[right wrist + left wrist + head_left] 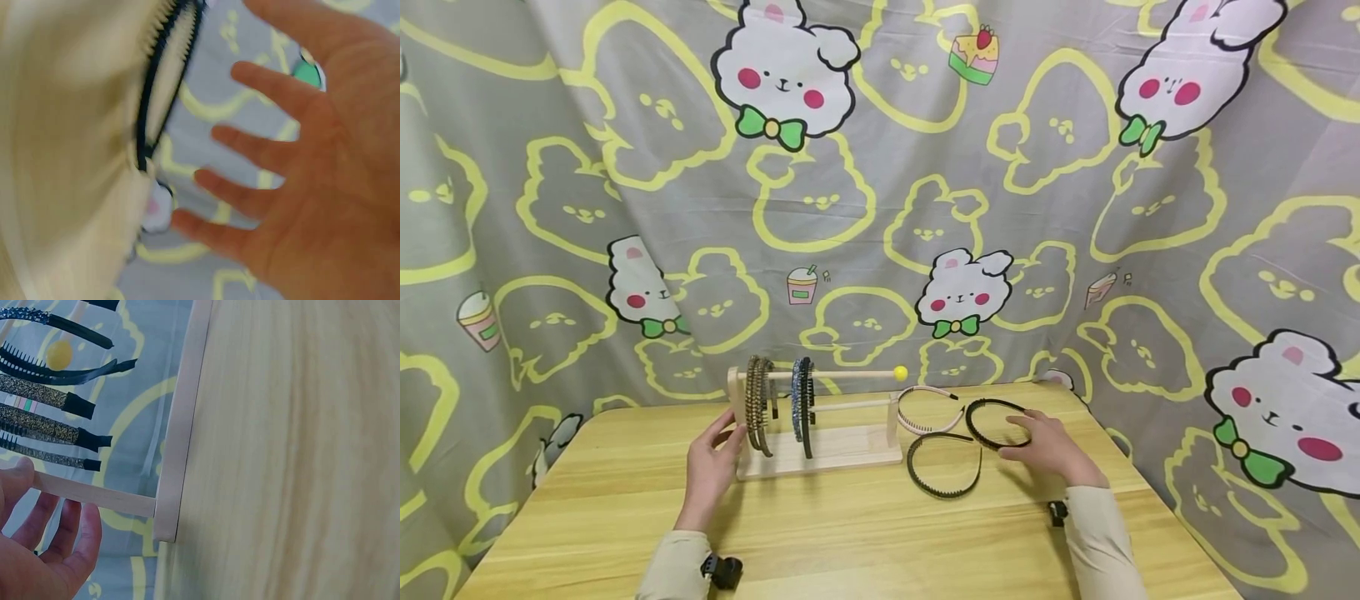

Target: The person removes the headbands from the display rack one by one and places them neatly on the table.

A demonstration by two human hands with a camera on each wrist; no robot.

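My left hand (pixel 709 468) grips the end post of a wooden headband rack (pixel 850 450), thumb on one side and fingers on the other; the left wrist view shows this post (pixel 100 495) closely. Brown glittery headbands (pixel 752 412), a blue glittery headband (pixel 797 400) and a black headband (pixel 807 425) hang on the rack's bars. My right hand (pixel 1051 450) is over a black toothed headband (pixel 973 429) at the right. The right wrist view has its fingers spread, apart from that headband (pixel 149 94). A dark headband (pixel 943 494) and a pale pink headband (pixel 917 429) lie beside it.
The wooden table (pixel 880 533) carries everything. A patterned grey curtain (pixel 880 150) hangs along its back and sides. A yellow ball (pixel 901 373) caps the upper bar's right end.
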